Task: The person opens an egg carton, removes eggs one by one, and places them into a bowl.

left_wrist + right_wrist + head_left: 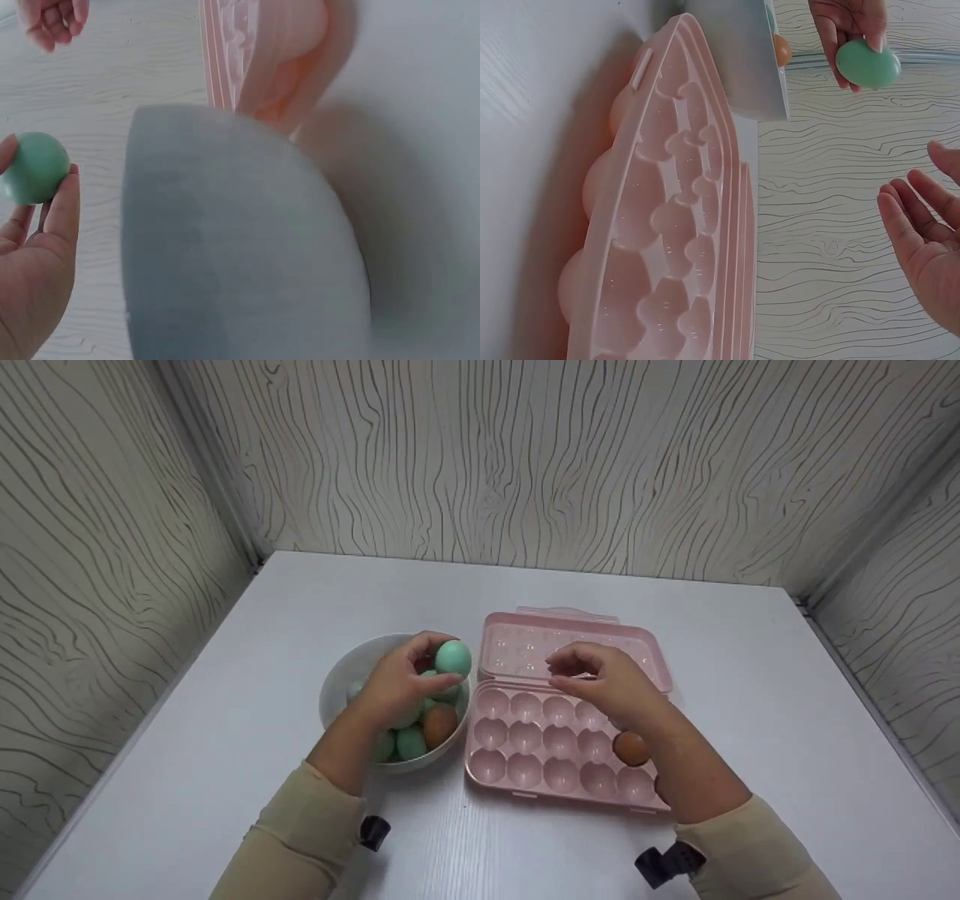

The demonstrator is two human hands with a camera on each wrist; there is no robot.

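My left hand (401,679) pinches a green egg (454,659) between thumb and fingers, over the right side of a white bowl (334,690). Inside the bowl lie several green eggs and a brown egg (440,725). Nothing is held in my right hand (604,675), whose fingers curve loosely above the pink egg carton (517,791). The right wrist view shows those fingers (904,225) spread apart, with the held green egg (868,64) some way off. A brown egg (631,748) sits in a carton cup beside my right wrist; my forearm hides the carton's right end.
The carton's pink lid (510,649) lies folded back behind its cups, close to the bowl. Both stand on a white table (247,720), with wood-grain panels (480,465) at the back and sides. Dark straps with small devices (664,864) sit at the sleeves.
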